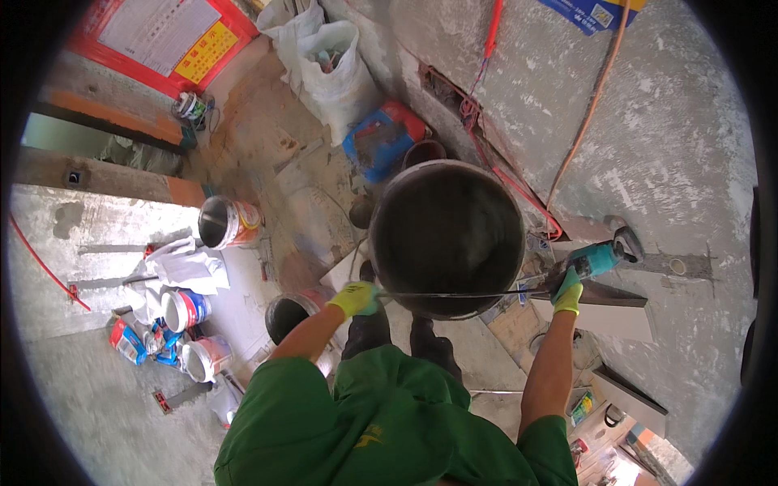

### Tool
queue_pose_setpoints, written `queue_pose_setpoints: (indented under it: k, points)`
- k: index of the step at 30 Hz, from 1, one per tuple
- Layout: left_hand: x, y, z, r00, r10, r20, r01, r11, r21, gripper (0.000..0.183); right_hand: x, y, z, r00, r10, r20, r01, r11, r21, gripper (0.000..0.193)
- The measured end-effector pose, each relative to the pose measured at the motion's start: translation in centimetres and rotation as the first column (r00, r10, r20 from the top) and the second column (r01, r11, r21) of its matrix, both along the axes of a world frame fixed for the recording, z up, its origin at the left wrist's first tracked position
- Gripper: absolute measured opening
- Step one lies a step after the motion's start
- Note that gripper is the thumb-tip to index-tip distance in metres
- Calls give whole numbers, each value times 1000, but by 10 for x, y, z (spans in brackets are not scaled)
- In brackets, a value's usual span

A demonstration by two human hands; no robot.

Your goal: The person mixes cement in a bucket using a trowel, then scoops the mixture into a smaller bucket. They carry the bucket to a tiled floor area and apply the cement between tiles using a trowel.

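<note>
A teal and black power mixer (597, 259) is held sideways, its long thin rod (462, 295) lying across the near part of a large dark bucket. My right hand (569, 293), in a yellow-green glove, is closed around the mixer's body at the right. My left hand (354, 300), gloved alike, is closed at the rod's far left end; what is on that end is hidden by the glove. The large bucket (519, 212) stands upright in front of my feet. Its inside is dark, and I cannot make out the contents.
A smaller bucket (308, 301) stands beside my left leg. White sacks (340, 81) and a blue-red bag (374, 150) lie along the far wall. Several buckets, one a white-orange bucket (243, 223), stand at left. An orange cable (585, 121) hangs at right, above a leaning tile (604, 317).
</note>
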State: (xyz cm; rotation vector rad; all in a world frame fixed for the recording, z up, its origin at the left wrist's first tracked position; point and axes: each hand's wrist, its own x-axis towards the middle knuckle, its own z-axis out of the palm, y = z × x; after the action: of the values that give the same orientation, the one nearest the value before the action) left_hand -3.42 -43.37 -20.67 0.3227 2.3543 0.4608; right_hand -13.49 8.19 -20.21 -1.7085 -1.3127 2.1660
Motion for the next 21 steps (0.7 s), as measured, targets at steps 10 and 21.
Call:
queue_pose_setpoints:
  k: [10,21]
  points:
    - [-232,-125,123,656,-54,-753,-67,989,-128,16,1,7,-39,997,-10,-76,19,993,117,32]
    - [-417,49,110,787,-41,-616,206,958,200,45,211,-168,23,930,-367,6,353,899,260,40]
